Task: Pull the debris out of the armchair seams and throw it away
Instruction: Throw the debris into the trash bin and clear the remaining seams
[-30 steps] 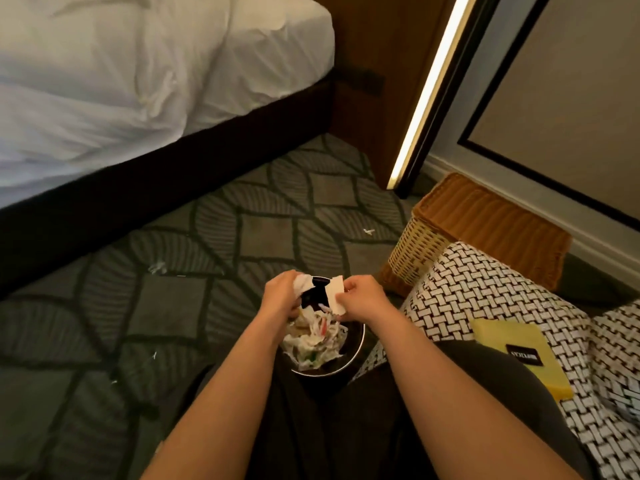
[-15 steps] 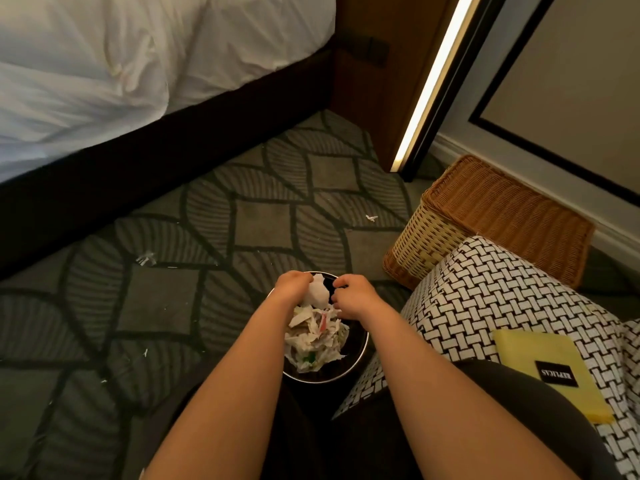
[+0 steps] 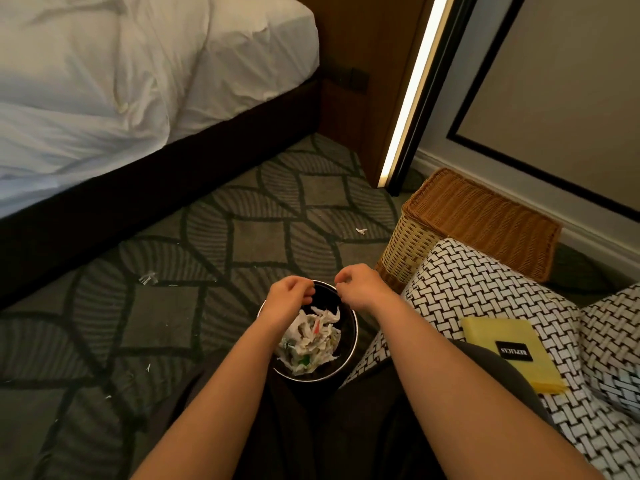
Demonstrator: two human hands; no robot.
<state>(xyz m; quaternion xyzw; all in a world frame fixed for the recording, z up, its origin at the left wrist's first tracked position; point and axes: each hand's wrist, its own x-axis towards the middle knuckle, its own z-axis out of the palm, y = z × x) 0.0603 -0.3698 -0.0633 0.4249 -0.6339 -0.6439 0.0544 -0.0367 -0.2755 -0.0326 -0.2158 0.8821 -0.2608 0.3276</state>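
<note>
Head cam: both hands hover over the far rim of the round black metal-rimmed bin [image 3: 354, 341], w/ the heap of crumpled white paper debris [image 3: 310, 341] right below them, inside it. Left hand [image 3: 290, 296] hangs loosely curled, nothing seen in it. Right hand [image 3: 361, 287] has its tips drawn together; can't tell if a scrap's pinched. The black-and-white woven armchair [image 3: 467, 289] lies to the right, so the right hand is nearer its seams, prob. next. The tan wicker basket [image 3: 467, 216] crowds the chair's far side; the patterned grey carpet [image 3: 173, 306] to the left is open.

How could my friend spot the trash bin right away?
Start at the big white bed, then cross the patterned carpet to the black-and-white woven armchair. The bin stands on the floor right beside it. Unlike the tan wicker basket farther back, it is round, black and full of crumpled paper.
</note>
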